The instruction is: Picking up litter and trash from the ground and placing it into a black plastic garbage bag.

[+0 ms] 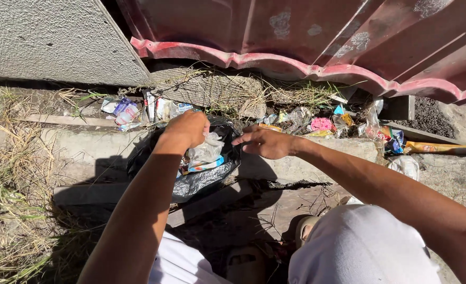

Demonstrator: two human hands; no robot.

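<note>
A dented red metal sheet (306,37) overhangs the scene, beside a grey rough wall (43,39). Below runs a concrete kerb (85,150) with dry grass (7,210) on the left. An open black rubbish bag (201,181) sits on the kerb, holding crumpled clear plastic (207,150). The left hand (188,128) is closed at the bag's rim. The right hand (264,142) hovers just beside it, fingers loosely spread, empty. Coloured wrappers (322,124) lie strewn behind.

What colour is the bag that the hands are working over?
Black: the bag is glossy black plastic, seen best in the head view.
</note>
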